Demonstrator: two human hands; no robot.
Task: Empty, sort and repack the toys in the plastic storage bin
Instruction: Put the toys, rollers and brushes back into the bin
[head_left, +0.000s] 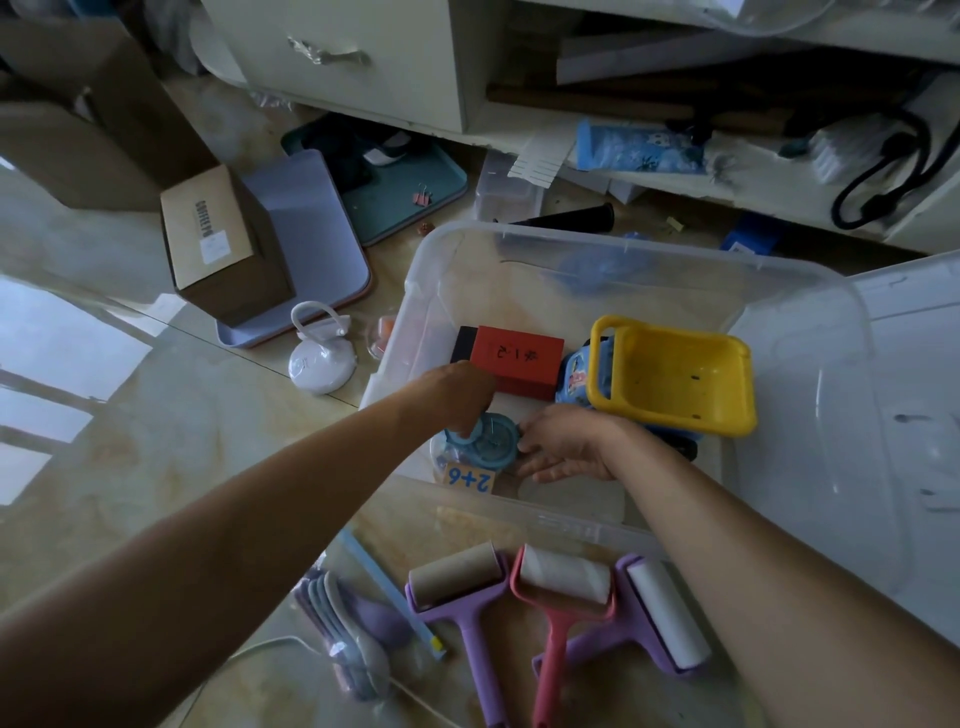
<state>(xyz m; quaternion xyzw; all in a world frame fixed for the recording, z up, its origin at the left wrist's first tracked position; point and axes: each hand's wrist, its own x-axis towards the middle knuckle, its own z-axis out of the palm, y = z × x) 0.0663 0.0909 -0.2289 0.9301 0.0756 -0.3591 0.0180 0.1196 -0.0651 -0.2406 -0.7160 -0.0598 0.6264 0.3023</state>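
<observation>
Two hands met inside the clear plastic storage bin (810, 332) on the floor as we repacked toys. Our left hand (457, 395) pinched the rim of a round blue lidded container (491, 441) at the bin's near wall, while our right hand (563, 444), fingers relaxed and open, steadied its side. We judged the container could tip onto the "2+6" number block (470, 479) if released unevenly. A yellow-and-blue toy dump truck (670, 379) sat just beside.

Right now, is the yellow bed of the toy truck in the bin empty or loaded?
Empty. The yellow bed faces up inside the plastic storage bin, showing only bare plastic with a few dark specks.
</observation>
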